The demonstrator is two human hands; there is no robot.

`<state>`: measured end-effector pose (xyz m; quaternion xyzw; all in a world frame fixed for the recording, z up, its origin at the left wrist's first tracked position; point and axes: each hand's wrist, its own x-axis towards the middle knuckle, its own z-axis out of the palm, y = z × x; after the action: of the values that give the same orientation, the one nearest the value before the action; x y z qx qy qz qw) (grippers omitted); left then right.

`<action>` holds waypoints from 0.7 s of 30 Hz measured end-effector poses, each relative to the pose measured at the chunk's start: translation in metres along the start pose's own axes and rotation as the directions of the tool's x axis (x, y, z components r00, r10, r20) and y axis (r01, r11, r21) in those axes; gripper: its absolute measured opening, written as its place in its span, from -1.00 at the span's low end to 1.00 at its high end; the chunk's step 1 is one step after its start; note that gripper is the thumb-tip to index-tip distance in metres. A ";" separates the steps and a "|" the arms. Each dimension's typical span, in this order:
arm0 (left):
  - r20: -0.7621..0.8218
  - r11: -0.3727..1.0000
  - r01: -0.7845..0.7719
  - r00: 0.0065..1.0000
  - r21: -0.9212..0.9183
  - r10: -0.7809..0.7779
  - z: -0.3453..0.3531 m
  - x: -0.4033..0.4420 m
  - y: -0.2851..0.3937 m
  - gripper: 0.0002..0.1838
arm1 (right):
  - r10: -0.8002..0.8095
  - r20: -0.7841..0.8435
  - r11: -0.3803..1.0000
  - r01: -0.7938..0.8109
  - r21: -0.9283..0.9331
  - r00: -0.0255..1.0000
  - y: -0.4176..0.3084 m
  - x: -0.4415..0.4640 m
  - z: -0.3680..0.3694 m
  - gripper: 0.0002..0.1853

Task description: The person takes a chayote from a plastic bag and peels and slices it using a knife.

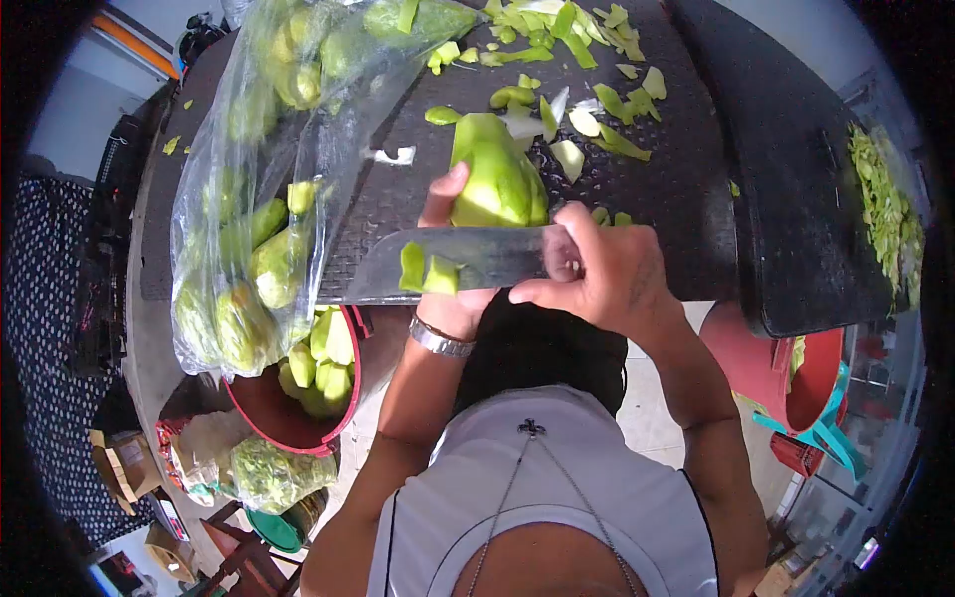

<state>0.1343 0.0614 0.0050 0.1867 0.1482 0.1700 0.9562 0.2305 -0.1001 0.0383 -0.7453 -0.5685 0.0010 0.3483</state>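
A pale green, pear-shaped fruit, its skin partly cut away, is tilted at the table's near edge. My left hand grips it from the left and below; the thumb shows at its side, while most fingers are hidden behind the blade. My right hand is closed around the near end of a broad knife. The blade lies crosswise just in front of the fruit's lower end, and whether it touches the fruit I cannot tell. Two green peel pieces cling to the blade.
A clear plastic bag of green fruits hangs over the table's left edge. Peel scraps litter the dark table. Below left, a red bucket holds pale green pieces. Shredded greens lie far right, above a reddish bucket.
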 end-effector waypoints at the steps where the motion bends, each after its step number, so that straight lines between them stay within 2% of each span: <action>1: 0.046 0.999 0.033 0.998 -0.011 -0.033 -0.003 0.002 -0.001 -0.30 | -0.031 -0.001 0.999 0.031 -0.025 1.000 -0.003 0.000 0.001 -0.31; 7: 0.066 0.998 -0.004 0.998 -0.059 0.008 0.000 0.001 -0.004 -0.35 | -0.077 -0.063 0.991 0.069 -0.117 0.995 0.000 0.002 0.003 -0.32; 10: 0.050 0.996 -0.036 0.998 -0.080 0.040 0.007 -0.005 -0.002 -0.44 | -0.109 -0.075 0.984 0.096 -0.149 0.991 0.010 0.005 0.003 -0.32; 13: -0.103 0.991 -0.123 0.988 -0.044 0.118 0.001 -0.006 -0.002 -0.46 | 0.047 0.017 0.999 -0.047 0.011 0.999 0.030 0.008 -0.006 -0.36; 18: 0.050 0.995 -0.047 0.997 -0.090 0.052 -0.006 -0.012 -0.004 -0.49 | 0.085 0.143 0.995 -0.091 0.033 0.986 0.018 0.016 -0.015 -0.40; 21: 0.030 0.978 -0.084 0.996 0.192 0.080 -0.017 -0.013 0.001 -0.23 | 0.217 0.114 0.963 -0.232 0.136 0.969 0.048 0.019 -0.014 -0.44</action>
<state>0.1165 0.0631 -0.0071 0.2863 0.1457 0.1921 0.9273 0.2833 -0.0961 0.0315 -0.7761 -0.4949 0.1193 0.3723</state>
